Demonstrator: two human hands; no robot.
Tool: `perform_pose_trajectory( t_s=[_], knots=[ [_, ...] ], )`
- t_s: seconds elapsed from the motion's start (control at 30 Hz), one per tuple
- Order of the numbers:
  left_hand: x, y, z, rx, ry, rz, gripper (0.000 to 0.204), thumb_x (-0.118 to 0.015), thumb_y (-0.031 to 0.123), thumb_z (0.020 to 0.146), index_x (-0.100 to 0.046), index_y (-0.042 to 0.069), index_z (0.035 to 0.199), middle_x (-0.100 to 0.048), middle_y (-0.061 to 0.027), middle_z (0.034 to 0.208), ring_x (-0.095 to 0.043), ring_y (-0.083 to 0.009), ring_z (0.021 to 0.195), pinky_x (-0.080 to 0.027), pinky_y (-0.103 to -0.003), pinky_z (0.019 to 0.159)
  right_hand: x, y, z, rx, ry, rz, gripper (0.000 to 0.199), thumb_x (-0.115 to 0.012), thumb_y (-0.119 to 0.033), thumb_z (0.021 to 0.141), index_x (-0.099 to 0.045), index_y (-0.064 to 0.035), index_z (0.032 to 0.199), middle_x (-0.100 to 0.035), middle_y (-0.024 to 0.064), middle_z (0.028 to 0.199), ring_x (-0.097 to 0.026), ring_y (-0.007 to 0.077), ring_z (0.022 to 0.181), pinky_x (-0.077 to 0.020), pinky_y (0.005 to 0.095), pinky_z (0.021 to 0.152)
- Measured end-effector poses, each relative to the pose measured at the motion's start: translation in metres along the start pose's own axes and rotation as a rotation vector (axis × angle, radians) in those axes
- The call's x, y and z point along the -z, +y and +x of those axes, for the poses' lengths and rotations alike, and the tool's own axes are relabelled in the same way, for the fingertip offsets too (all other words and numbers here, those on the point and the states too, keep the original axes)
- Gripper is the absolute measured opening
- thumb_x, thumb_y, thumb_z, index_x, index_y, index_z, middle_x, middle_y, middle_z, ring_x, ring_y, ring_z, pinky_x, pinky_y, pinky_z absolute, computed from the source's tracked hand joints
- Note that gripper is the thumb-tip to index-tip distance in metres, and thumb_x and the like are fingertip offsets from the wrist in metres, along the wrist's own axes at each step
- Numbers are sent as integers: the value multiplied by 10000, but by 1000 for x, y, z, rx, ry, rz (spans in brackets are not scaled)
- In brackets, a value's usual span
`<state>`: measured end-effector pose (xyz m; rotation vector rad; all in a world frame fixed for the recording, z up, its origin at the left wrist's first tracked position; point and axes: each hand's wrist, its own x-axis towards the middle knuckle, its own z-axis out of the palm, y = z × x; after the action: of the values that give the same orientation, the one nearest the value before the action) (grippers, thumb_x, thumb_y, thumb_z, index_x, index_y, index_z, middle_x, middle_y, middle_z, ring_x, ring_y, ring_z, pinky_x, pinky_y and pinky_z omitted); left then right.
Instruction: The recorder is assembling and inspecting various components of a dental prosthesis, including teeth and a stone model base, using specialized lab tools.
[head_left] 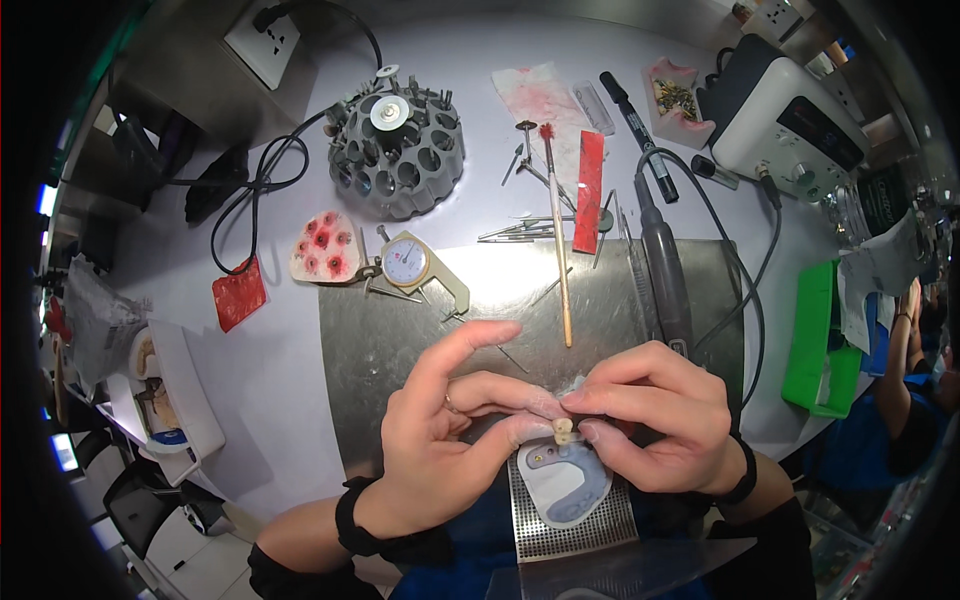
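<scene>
Pinching a small cream tooth piece between both hands, head view: left hand mostly curled, thumb + middle finger closed on it, index stretched out free toward upper right. Right hand curled tight, thumb + fingertips clamped on same piece from the right. Piece sits low-centre, just above a grey-blue curved tray on a perforated metal plate; long axis roughly upright. Packages w/ colour: red flat card at left, red strip upper centre, green box at right. Label text too small to tell.
</scene>
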<state>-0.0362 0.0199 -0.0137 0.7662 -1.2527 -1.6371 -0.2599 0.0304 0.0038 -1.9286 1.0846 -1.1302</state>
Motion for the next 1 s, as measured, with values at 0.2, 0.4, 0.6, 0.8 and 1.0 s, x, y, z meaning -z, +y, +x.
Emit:
perform_pose_trajectory(
  t_s=[0.2, 0.4, 0.6, 0.8, 1.0],
  knots=[
    [1, 6, 0, 204, -14, 0, 798, -702, -124, 925, -219, -8, 1549, -745, -198, 1022, -752, -232, 1002, -607, -347, 929, 3, -4, 5, 21, -94, -30, 317, -825, 27, 776, -795, 1, 1091, -702, 133, 1021, -698, 159, 754, -570, 250, 643],
    [2, 2, 1, 186, -40, 35, 665, -700, -122, 927, -256, 35, 1397, -740, -178, 988, -752, -233, 1011, -600, -335, 948, 1, 2, 2, 10, -72, -3, 273, -835, -4, 806, -794, -28, 1075, -699, 86, 959, -652, 149, 695, -527, 262, 567],
    [-4, 4, 0, 244, 23, 0, 582, -704, -115, 931, -282, 48, 1297, -738, -181, 977, -758, -234, 990, -615, -342, 926, 11, -4, 6, -220, -41, -153, 230, -815, 25, 809, -780, -14, 1034, -697, 90, 952, -651, 141, 672, -503, 259, 549],
    [-4, 0, 2, 235, 2, 37, 570, -711, -106, 931, -288, 43, 1283, -747, -186, 982, -759, -238, 992, -618, -343, 919, 13, -10, 8, -235, -34, -364, 248, -818, 29, 792, -774, -9, 1033, -692, 86, 962, -655, 132, 680, -499, 253, 553],
    [1, 7, -3, 135, -34, 163, 560, -740, -99, 914, -314, 32, 1253, -749, -158, 977, -737, -189, 972, -577, -308, 940, 8, -12, 12, -196, -159, 2, 211, -861, 18, 776, -810, -11, 979, -723, 81, 906, -645, 104, 651, -480, 230, 544]
  ],
)
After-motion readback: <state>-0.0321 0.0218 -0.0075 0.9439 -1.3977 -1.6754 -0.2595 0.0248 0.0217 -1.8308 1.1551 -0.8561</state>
